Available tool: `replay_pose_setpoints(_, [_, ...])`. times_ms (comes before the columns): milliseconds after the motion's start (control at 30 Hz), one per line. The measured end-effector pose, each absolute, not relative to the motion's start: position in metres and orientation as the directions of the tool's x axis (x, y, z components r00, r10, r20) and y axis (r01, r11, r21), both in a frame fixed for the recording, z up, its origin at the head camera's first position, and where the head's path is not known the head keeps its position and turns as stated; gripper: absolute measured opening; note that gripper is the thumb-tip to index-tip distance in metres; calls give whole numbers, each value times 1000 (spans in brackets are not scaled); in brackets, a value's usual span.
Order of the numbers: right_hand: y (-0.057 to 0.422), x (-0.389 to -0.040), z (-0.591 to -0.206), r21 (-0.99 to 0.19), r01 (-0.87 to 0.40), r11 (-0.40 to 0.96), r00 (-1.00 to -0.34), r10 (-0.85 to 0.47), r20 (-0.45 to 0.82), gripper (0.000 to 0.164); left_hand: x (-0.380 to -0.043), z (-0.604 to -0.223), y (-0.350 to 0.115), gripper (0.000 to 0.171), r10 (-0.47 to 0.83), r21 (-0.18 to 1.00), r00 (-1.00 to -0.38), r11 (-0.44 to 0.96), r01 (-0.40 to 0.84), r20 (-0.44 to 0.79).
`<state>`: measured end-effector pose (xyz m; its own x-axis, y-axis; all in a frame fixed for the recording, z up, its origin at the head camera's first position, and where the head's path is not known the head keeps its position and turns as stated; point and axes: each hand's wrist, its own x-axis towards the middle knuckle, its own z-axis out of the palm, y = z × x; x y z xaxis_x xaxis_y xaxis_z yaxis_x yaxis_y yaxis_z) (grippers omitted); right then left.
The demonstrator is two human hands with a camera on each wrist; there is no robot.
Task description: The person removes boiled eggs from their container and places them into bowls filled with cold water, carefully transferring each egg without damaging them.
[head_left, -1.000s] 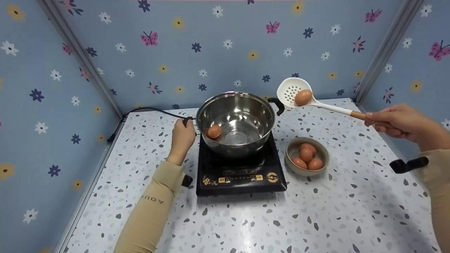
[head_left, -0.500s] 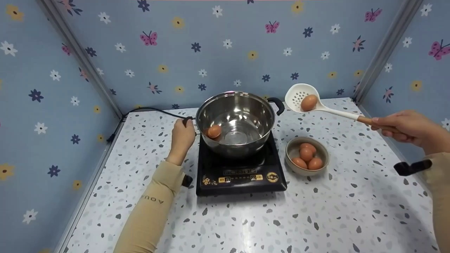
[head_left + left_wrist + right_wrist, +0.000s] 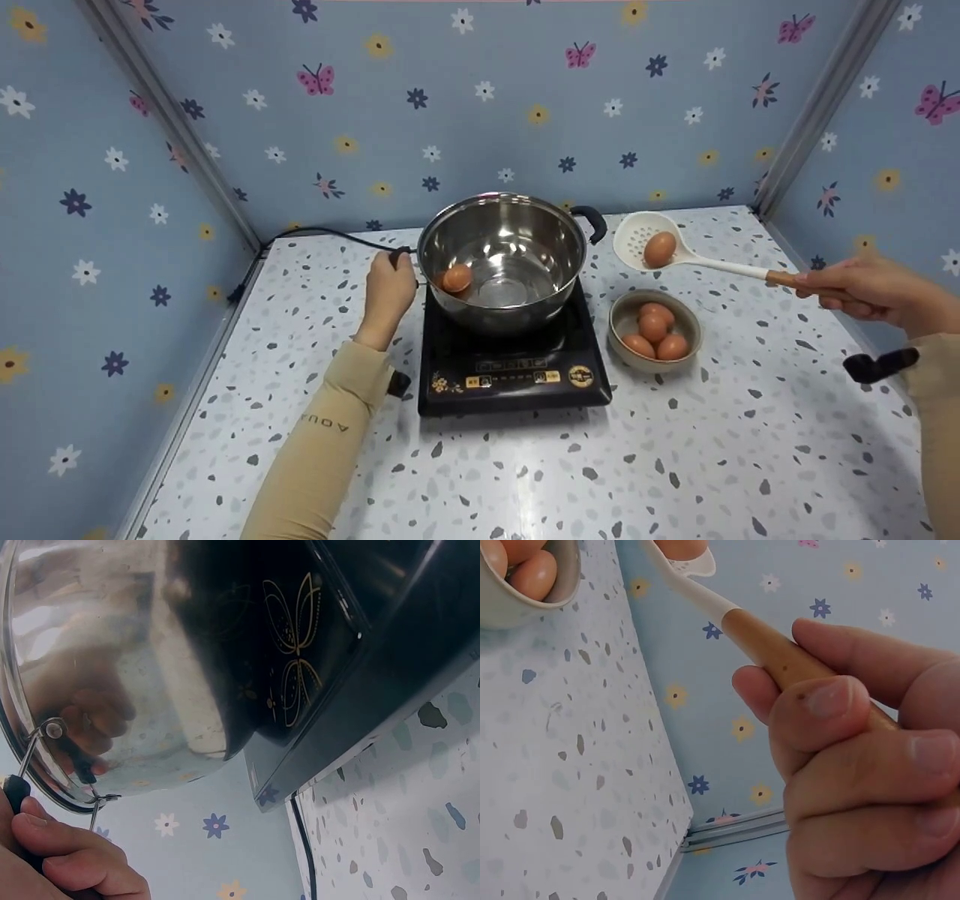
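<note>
My left hand (image 3: pixel 390 292) grips the black side handle of a steel pot (image 3: pixel 502 300); in the left wrist view the fingers (image 3: pixel 82 851) curl round that handle. Inside the pot, a brown egg (image 3: pixel 457 278) lies against the left wall. My right hand (image 3: pixel 870 292) holds a white slotted spoon (image 3: pixel 634 238) by its wooden handle (image 3: pixel 780 652), fingers wrapped round it. One brown egg (image 3: pixel 660 249) rests in the spoon's bowl, which hangs in the air right of the pot. Below it stands a ceramic bowl (image 3: pixel 619 346) with several brown eggs (image 3: pixel 653 328).
The pot stands on a black induction cooker (image 3: pixel 517 397), whose cord (image 3: pixel 330 231) runs off to the left. A speckled table (image 3: pixel 517 472) carries everything. Patterned wall panels (image 3: pixel 495 90) close off the back and both sides.
The right hand has moved the slotted spoon with its egg rightward and down, from beside the pot's rim to above the ceramic bowl. My left hand stays on the pot handle.
</note>
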<state>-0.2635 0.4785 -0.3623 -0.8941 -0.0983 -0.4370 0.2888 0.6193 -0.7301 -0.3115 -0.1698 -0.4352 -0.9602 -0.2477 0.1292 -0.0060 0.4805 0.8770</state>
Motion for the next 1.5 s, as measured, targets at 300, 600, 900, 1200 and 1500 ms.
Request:
replay_pose_setpoints(300, [485, -264, -381, -686, 325, 651, -862, -94, -498, 28, -311, -436, -170, 42, -249, 872, -961, 489, -15, 122])
replay_pose_setpoints(600, [488, -261, -384, -661, 316, 681, -850, -107, -516, 27, -311, -434, -169, 36, -255, 869, -958, 495, -16, 128])
replay_pose_setpoints(900, [489, -261, -382, -601, 247, 760, -885, -76, -460, 30, -311, -434, -169, 41, -247, 873, -961, 488, -11, 126])
replay_pose_setpoints(1200, [492, -258, -380, -553, 171, 816, -926, -59, -374, 36, -311, -435, -169, 45, -252, 877, -960, 480, -13, 124])
replay_pose_setpoints(1500, [490, -257, -378, -568, 169, 805, -934, -53, -354, 38, -310, -435, -169, 44, -233, 877, -964, 480, 0, 128])
